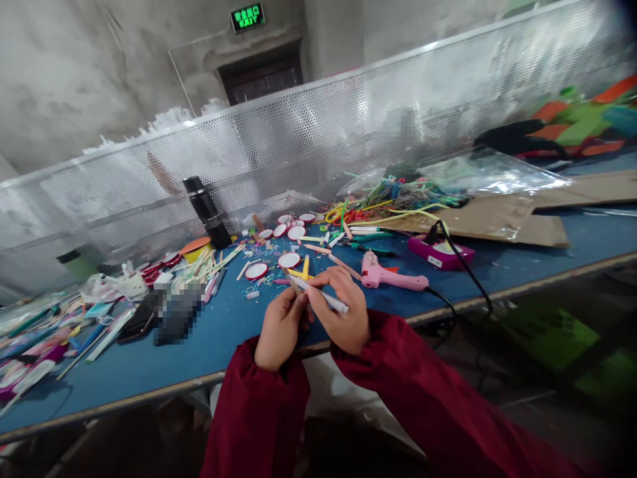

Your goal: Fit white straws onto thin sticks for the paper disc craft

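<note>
Room: bare concrete walls, green exit sign (pixel 247 17) over a dark doorway, perforated metal screen (pixel 318 139) behind the bench.
Surface: blue tabletop (pixel 233 325), littered with red-rimmed white discs (pixel 289 259), coloured sticks, a pink glue gun (pixel 391 275).
Item: slim white pen-like stick (pixel 323 299), held above the near edge.
Hands: right hand (pixel 341 309) pinches its middle; left hand (pixel 279 326) pinches its far tip.
Handling: judged light, stiff, smooth; grip mid-shaft.
</note>
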Demonstrator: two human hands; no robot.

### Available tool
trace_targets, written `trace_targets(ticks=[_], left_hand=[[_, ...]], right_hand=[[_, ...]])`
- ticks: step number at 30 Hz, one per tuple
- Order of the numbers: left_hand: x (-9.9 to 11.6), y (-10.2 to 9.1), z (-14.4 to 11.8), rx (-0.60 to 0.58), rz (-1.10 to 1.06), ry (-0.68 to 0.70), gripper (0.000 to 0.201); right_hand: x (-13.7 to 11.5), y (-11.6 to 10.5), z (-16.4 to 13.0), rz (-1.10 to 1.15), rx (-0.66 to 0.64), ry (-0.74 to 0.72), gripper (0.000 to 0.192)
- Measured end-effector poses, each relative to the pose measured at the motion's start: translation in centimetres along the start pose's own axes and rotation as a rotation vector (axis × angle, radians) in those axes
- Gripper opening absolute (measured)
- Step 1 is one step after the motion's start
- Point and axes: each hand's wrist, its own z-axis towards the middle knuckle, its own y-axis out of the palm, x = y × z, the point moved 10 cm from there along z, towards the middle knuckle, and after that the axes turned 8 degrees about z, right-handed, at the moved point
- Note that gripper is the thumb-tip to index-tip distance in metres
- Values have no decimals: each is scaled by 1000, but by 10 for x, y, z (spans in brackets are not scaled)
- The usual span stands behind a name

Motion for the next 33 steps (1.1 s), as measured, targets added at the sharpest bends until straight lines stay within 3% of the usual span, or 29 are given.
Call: trace_targets(ticks=[33], left_hand=[[-6, 3, 1, -44, 28, 6, 41]], right_hand=[[6, -1, -1, -36, 7, 57, 12]])
